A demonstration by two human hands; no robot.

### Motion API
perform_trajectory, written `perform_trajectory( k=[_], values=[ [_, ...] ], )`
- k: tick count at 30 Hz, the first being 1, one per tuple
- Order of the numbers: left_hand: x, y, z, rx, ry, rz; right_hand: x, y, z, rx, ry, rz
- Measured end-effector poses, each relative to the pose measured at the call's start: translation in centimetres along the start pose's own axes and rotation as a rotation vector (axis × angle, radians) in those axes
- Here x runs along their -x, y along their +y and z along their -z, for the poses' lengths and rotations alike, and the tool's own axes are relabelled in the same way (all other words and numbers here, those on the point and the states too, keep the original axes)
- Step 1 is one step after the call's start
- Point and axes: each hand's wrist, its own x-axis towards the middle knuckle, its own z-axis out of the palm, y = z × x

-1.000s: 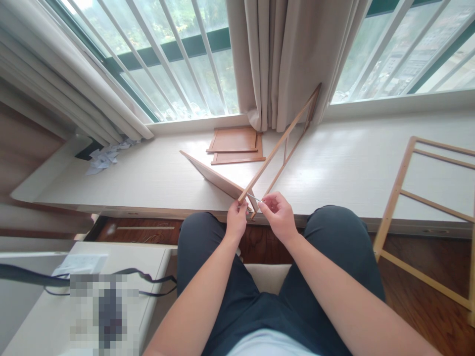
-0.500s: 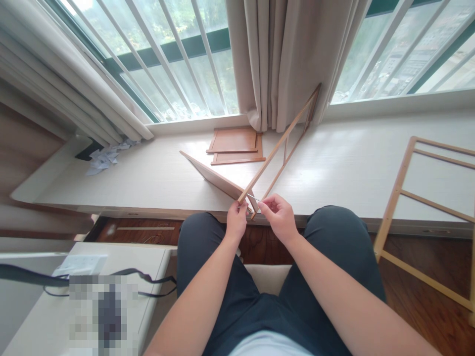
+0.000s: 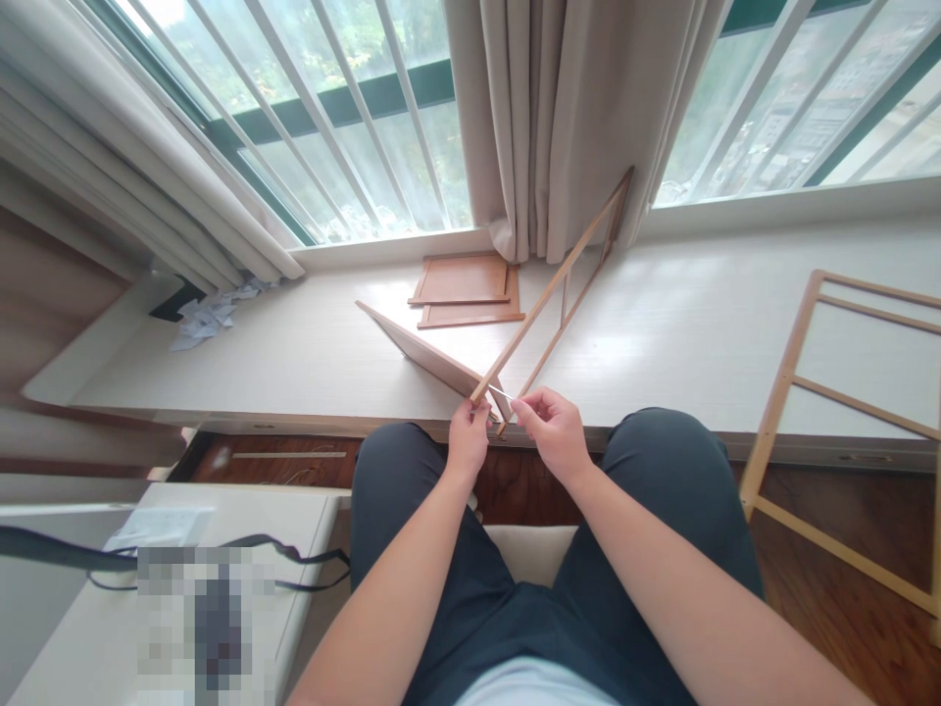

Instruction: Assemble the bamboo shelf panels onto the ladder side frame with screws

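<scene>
My left hand (image 3: pixel 469 436) is closed round the near lower end of a wooden frame (image 3: pixel 548 289), which stands slanted on the white ledge and reaches toward the curtain. A wooden panel (image 3: pixel 433 353) meets this frame at the corner by my hands, tilting away to the left. Between the fingertips of my right hand (image 3: pixel 550 427) is a thin metal rod (image 3: pixel 501 392), slim like a hex key. Its far end touches or nearly touches the frame's corner. My left fingers partly hide the joint.
Two flat brown panels (image 3: pixel 465 279) lie overlapped on the ledge (image 3: pixel 309 333). At the right, another wooden frame (image 3: pixel 779 402) leans against the ledge. Paper scraps (image 3: pixel 206 316) lie far left. A white table (image 3: pixel 294 549) with a black strap is at my lower left.
Almost nothing differs. The metal rod catches the light a little more brightly; both hands and the frame stay in place.
</scene>
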Motion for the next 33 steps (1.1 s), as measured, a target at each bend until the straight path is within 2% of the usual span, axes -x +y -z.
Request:
perform_trajectory(
  k=[33],
  values=[
    [-0.05,-0.07,-0.09,0.006,0.006,0.025,0.06,-0.76,0.2,0.037,-0.026,-0.01]
  ],
)
